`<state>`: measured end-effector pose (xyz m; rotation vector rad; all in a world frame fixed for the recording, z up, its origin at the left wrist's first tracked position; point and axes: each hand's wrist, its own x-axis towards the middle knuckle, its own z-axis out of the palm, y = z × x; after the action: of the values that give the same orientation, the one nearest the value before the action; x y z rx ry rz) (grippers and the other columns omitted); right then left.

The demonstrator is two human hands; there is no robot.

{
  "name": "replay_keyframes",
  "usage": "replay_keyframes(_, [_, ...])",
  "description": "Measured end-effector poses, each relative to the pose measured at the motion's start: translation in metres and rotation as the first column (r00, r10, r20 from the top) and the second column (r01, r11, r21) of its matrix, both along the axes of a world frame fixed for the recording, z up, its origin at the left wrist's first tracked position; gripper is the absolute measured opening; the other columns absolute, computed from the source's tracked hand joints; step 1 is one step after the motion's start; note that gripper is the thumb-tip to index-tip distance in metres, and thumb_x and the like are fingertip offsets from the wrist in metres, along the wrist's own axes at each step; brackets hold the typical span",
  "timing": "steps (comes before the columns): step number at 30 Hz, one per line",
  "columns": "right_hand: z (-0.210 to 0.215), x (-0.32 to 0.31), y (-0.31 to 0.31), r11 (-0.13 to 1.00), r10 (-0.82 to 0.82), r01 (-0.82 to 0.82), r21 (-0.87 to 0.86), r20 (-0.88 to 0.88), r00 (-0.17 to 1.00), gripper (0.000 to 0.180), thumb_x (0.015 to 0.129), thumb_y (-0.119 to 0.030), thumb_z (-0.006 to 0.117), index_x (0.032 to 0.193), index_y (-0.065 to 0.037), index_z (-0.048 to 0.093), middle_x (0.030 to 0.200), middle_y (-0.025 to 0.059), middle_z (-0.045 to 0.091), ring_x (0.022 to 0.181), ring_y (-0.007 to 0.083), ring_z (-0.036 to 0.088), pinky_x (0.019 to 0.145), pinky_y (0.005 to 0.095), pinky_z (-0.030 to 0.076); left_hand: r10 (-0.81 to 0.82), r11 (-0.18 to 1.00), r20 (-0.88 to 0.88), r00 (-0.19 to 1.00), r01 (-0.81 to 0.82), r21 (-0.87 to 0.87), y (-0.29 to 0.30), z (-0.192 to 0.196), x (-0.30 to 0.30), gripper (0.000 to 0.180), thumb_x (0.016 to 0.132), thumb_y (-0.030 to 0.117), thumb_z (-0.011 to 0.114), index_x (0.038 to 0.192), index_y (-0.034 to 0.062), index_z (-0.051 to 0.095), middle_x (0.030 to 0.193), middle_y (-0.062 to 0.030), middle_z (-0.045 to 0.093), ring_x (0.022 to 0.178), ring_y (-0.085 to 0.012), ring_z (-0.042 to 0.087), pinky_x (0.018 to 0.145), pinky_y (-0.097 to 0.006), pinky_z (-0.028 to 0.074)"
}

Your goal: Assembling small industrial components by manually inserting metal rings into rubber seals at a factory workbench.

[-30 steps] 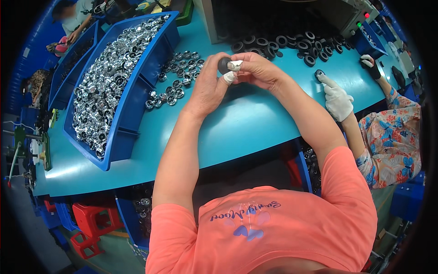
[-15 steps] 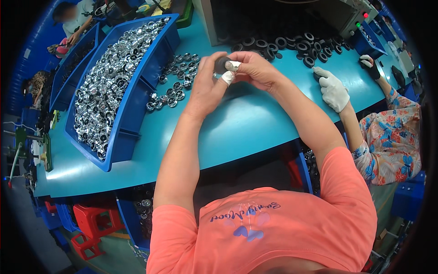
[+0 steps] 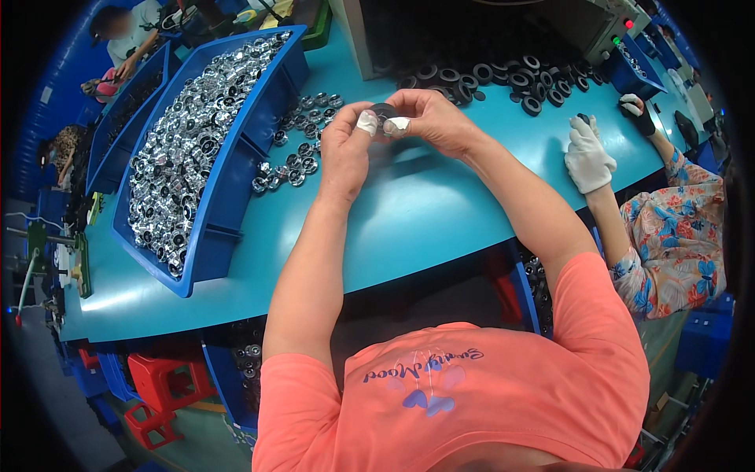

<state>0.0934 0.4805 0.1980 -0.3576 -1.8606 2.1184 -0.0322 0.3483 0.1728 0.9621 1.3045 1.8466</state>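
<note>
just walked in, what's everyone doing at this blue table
The person's left hand and right hand together hold a dark round part above the blue table. To their left, a blue bin is heaped with shiny round parts. Dark rings lie beyond the right hand. Further right is a co-worker's white-gloved hand.

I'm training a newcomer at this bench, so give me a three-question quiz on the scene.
1. True or false: the left hand and the right hand both touch one dark round part.
2. On which side of them is the blue bin heaped with shiny parts? A) right; B) left.
3. Fill in: the co-worker's nearer hand wears a ____ glove.

Key: 1 true; 2 B; 3 white.
</note>
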Motion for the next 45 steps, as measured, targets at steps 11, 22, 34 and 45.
replay_keyframes(11, [-0.005,-0.002,-0.007,0.996,-0.003,0.0,-0.093,-0.024,1.0,0.035,0.083,-0.016,0.077,0.11,0.0,0.062,0.1,0.0082,0.067,0.088,0.0147,0.065,0.082,0.0283,0.052,-0.004,1.0,0.128,0.992,0.003,0.009,0.005,-0.008,-0.005,0.023,0.101,0.017,0.052,0.116,0.0009,0.061,0.1,-0.0062,0.066,0.085,-0.0151,0.062,0.072,-0.029,0.05])
replay_keyframes(22, [-0.009,-0.001,0.004,0.995,-0.036,0.023,-0.097,-0.135,0.99,0.028,0.084,-0.01,0.076,0.107,-0.002,0.063,0.099,0.0063,0.068,0.095,0.014,0.065,0.086,0.0297,0.054,-0.066,0.998,0.203,0.977,0.062,0.03,0.006,-0.01,-0.008,0.028,0.101,0.018,0.057,0.121,-0.0004,0.059,0.111,-0.0075,0.065,0.094,-0.0151,0.062,0.08,-0.029,0.052])
replay_keyframes(34, [-0.02,-0.006,-0.007,0.987,-0.081,0.056,-0.152,-0.161,0.984,0.029,0.083,-0.01,0.077,0.105,-0.001,0.061,0.097,0.0043,0.066,0.091,0.0116,0.063,0.081,0.0279,0.054,-0.143,0.989,0.446,0.884,0.106,0.106,0.008,-0.022,-0.013,0.028,0.1,0.017,0.053,0.122,-0.0002,0.057,0.107,-0.0084,0.065,0.093,-0.0195,0.062,0.077,-0.032,0.049])
replay_keyframes(45, [-0.025,-0.013,-0.005,0.997,-0.067,0.074,0.038,-0.177,0.982,0.03,0.083,-0.007,0.078,0.105,-0.002,0.058,0.097,0.0034,0.063,0.09,0.0101,0.06,0.082,0.027,0.053,-0.104,0.994,0.495,0.863,0.074,0.08,0.009,-0.03,-0.018,0.026,0.099,0.012,0.052,0.12,-0.0002,0.059,0.118,-0.0105,0.061,0.104,-0.0217,0.06,0.089,-0.036,0.048])
